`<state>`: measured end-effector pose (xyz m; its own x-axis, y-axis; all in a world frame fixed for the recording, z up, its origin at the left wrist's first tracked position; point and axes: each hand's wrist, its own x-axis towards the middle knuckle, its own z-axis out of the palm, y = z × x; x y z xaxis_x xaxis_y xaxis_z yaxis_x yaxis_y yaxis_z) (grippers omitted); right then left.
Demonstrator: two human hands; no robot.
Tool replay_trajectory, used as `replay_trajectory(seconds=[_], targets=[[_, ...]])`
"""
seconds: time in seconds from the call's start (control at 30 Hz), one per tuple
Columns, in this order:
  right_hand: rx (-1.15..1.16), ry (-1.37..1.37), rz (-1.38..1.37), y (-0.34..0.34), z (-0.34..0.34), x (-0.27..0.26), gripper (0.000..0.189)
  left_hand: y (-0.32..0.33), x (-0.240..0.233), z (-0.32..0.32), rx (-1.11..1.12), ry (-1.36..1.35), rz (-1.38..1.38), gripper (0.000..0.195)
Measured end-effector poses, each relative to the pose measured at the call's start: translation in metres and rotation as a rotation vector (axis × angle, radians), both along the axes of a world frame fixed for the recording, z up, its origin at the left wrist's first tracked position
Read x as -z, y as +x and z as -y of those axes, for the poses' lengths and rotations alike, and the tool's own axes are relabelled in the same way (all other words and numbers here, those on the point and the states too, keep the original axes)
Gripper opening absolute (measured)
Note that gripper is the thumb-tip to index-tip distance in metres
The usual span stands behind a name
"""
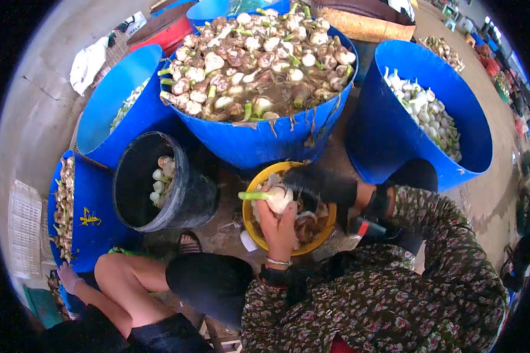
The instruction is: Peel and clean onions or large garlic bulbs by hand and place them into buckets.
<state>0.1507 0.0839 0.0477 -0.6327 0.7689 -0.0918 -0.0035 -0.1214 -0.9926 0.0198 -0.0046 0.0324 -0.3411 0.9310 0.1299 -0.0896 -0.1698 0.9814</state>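
My left hand (277, 231) is bare and grips a white garlic bulb (279, 199). The bulb's short green stem points left. Against its right side is my right hand (322, 183), in a black glove and blurred by motion; whether its fingers are closed on anything is hidden. Both hands are over a yellow bucket (332, 220), which holds loose brownish garlic skins (308, 223). Just beyond it stands a large blue tub (256, 141), heaped with soiled garlic bulbs (265, 57) in murky water.
Cleaned white bulbs (428, 112) fill part of a blue tub (459, 97) at right. To the left are a black bucket (176, 176) with several bulbs and another blue tub (115, 101). A co-worker's gloved hand (68, 278) and bare knee (115, 273) are close by at lower left.
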Motion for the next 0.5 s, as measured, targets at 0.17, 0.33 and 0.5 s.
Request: replay_trajectory(seconds=[0.17,0.33,0.5], targets=[[-0.068,0.765,0.468,0.014,-0.023,-0.003,0.029,-0.005,0.003,-0.007,0.043,-0.099,-0.099,0.052],[-0.185,0.490,0.178,0.009,-0.010,0.002,0.031,-0.007,0.018,-0.010,0.013,-0.099,-0.467,0.059],[-0.368,0.629,0.418,0.006,-0.013,-0.007,0.036,-0.012,0.024,-0.007,-0.054,-0.085,-0.723,0.067]])
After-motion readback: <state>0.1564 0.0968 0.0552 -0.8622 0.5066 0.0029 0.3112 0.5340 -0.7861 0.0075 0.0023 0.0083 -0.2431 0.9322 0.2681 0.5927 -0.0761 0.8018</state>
